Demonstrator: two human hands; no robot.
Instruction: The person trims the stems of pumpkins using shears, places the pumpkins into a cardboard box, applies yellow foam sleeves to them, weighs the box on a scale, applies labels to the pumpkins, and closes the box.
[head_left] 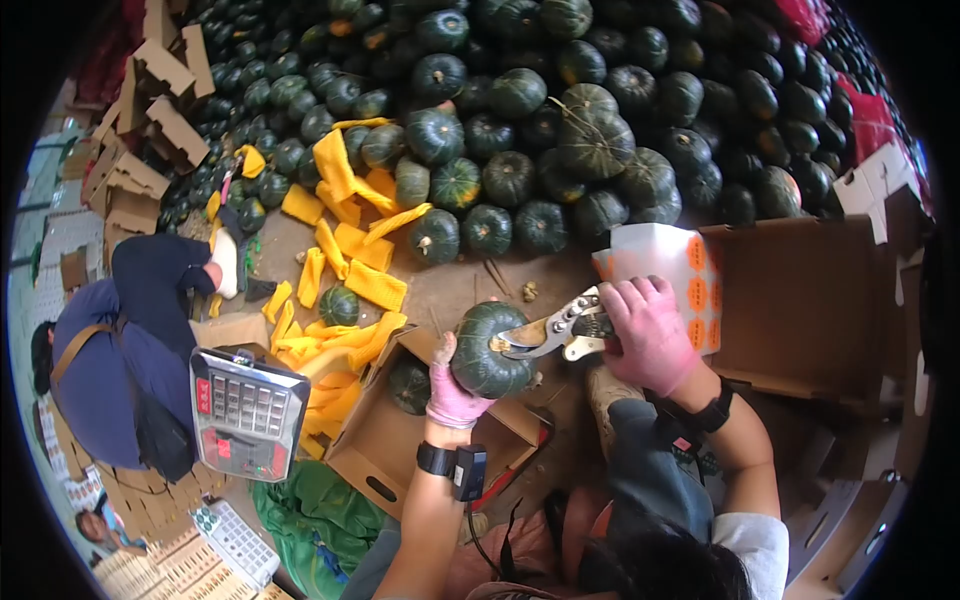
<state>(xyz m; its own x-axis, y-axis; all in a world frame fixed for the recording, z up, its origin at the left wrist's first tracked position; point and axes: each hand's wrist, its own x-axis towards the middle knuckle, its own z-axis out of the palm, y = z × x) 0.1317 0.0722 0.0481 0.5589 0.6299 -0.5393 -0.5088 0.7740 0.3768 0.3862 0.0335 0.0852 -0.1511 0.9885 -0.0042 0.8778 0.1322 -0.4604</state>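
My left hand, in a pink glove, is wrapped round the lower left side of a dark green pumpkin. In my right hand, also gloved in pink, is a pair of pruning shears. Their blades are at the pale stem of the pumpkin. Below the held pumpkin stands a cardboard box with another green pumpkin inside. Past my right hand, a printed white sheet hangs over the edge of a larger cardboard box.
A big heap of green pumpkins fills the far side. Yellow foam netting lies scattered left of centre. A scale with a keypad stands at left, near a seated person. Green plastic bags lie at lower left.
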